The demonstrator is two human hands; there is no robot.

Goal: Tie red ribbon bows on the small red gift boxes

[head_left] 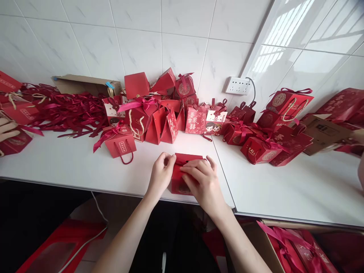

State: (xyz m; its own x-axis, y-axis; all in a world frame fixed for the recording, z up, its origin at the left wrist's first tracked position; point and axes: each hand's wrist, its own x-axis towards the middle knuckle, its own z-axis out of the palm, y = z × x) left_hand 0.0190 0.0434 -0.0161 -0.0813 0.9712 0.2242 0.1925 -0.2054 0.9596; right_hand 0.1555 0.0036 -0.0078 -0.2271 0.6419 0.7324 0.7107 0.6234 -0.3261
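A small red gift box [182, 185] sits at the table's front edge, directly before me, its top flap [189, 157] standing up at the back. At its upper left, my left hand [162, 171] is closed, thumb and forefinger pinched together at the box's edge. Across the top and right side lies my right hand [201, 177], its bent fingers gripping the folded part of the box. These fingers hide much of the lid and any ribbon there. Just left of my hands stands a finished-looking red box with a rope handle [121, 144].
Many red gift boxes [196, 119] line the wall behind. A heap of dark red ribbons [75, 110] lies at left by a cardboard box [88, 84]. Other people's hands [8, 129] work at both ends. A carton of boxes [298, 250] stands below right; a power strip [238, 85] is on the wall.
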